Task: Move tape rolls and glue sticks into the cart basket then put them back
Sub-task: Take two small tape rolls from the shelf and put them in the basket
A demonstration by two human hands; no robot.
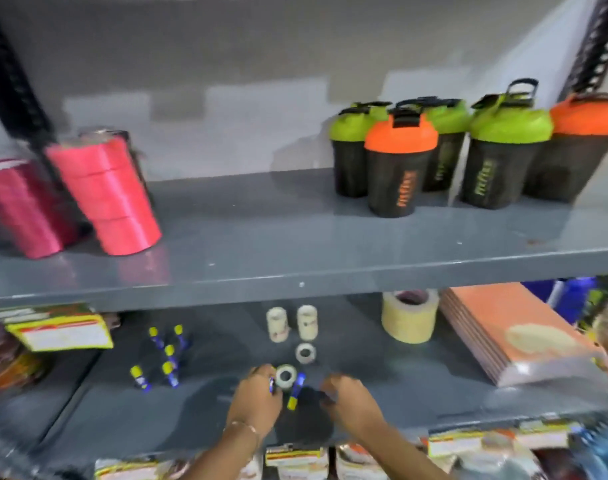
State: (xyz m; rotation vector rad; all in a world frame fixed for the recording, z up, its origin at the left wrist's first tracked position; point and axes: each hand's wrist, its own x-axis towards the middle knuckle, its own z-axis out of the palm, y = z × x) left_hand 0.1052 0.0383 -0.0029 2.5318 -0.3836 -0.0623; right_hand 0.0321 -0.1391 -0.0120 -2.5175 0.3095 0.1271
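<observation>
Left hand [257,400]: at 6 o'clock on the lower shelf [416,386], fingers curled; a blue item shows at the fingertips, though blur makes the grip impossible to tell.
Right hand [351,398]: just right of it, fingers bent downward over the shelf; grip cannot be told.
Small tape roll [285,375]: lying between the two hands, touching the left fingertips.
Loose glue stick [294,396]: lying beside that roll, toward 5 o'clock of it.
Glue sticks [165,355]: five standing at 9 o'clock of the hands.
Tape rolls [295,323]: two upright stacks and one flat roll [306,353] at 12 o'clock.
Wide tape roll [410,315]: at 1 o'clock.
Upper shelf [278,237]: shaker bottles [399,164], pink spools [108,192].
</observation>
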